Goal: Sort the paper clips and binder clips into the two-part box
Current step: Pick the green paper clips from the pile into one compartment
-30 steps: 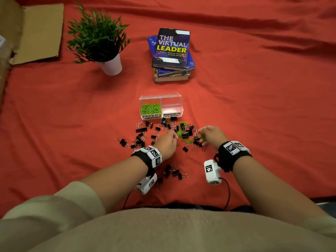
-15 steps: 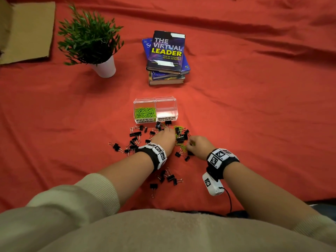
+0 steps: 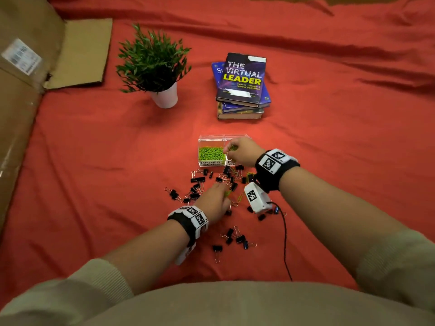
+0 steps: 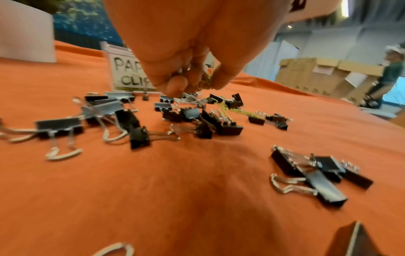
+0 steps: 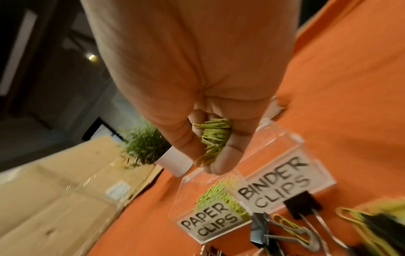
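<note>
The right hand clenched a bundle of green paper clips — long axes pointing down toward the two-part box (paper-clip side). The left hand pinched clips in the loose pile — which kind, I cannot tell.

Beige ribbed sleeves pushed up; black wristbands carry white square-coded tags and white camera units.
</note>
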Tool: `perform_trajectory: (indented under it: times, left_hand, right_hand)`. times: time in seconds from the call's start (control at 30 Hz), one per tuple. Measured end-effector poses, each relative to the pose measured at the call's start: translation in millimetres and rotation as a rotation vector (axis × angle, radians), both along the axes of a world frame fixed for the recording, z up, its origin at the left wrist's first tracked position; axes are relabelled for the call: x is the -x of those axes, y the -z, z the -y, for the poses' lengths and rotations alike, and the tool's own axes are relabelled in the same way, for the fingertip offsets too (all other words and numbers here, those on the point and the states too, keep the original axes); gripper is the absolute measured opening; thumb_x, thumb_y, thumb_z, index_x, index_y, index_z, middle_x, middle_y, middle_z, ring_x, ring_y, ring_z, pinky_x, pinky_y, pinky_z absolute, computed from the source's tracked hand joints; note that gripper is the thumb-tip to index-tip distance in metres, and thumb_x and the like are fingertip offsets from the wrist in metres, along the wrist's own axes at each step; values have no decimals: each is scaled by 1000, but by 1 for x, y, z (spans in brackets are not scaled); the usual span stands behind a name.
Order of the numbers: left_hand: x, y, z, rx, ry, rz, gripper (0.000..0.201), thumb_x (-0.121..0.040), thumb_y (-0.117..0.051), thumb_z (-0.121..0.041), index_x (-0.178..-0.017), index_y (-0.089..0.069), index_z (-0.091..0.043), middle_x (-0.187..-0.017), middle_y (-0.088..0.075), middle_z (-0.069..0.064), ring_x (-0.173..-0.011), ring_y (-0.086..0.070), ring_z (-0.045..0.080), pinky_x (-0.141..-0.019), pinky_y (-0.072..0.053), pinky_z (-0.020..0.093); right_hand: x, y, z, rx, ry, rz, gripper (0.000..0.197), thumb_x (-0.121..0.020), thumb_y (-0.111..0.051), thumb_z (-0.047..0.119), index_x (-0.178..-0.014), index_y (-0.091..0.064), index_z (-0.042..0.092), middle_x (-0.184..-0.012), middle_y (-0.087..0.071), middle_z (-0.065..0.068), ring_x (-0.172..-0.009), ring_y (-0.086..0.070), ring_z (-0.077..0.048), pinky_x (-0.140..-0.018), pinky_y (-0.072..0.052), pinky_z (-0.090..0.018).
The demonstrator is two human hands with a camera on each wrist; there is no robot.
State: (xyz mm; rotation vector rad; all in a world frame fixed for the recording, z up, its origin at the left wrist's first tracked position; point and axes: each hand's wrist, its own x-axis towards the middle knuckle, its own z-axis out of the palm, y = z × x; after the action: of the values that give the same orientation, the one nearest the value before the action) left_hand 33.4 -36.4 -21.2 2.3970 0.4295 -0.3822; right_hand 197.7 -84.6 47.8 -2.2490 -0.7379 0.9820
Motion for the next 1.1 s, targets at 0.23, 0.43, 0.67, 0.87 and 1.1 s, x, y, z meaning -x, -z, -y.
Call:
perform_trajectory:
  times: [0.23, 0.43, 0.67, 0.87, 1.1]
  left_hand:
    - [10, -19, -35, -10, -73, -82, 15, -92, -45, -17, -103, -44, -7, -95, -57, 14, -78, -48, 23, -66, -35, 30]
    - [-16, -37, -70, -104, -43, -52, 14, -91, -47, -14, -102, -47, -5, -93, -60, 15, -80, -55, 29, -65, -40, 31]
    - [-76, -46, -88, -284, 93, -62, 26, -91, -48, -8, -117, -45, -2, -106, -56, 13, -79, -49, 22, -66, -40, 31]
    - [-86, -38, -84, -374, 91, -15, 29, -89, -48, -5, -117, -48, -3, -118, -55, 15, -109, -52, 31, -91, -45, 39]
    - [-61, -29, -52, -442, 137, 297, 15, -87, -53, -18, -102, -54, -13, -107, -53, 2, -102, -46, 20, -89, -43, 32]
  right_hand:
    - [12, 16, -54, 149, -266, 281, 33, -87, -48, -1, -114, -63, 11, -118, -64, -10, -107, -60, -26, -87, -47, -31]
    - [2, 15, -24, -79, -31, 208, 28, -86, -48, 1, -101, -68, 14, -102, -69, -5, -93, -64, -21, -83, -51, -29]
    - [1, 42, 75, 22, 351, 181, 15, -90, -48, 7, -88, -62, 12, -86, -62, -3, -68, -54, -14, -59, -46, -26]
    - [27, 71, 105, 160, 178, 212, 13, -88, -50, 11, -88, -62, 16, -94, -54, -1, -88, -56, -21, -86, -51, -36]
    - [36, 57, 113, 167, 70, 129, 14, -89, -53, 17, -79, -62, 14, -77, -62, 0, -82, -64, -22, -66, -53, -28]
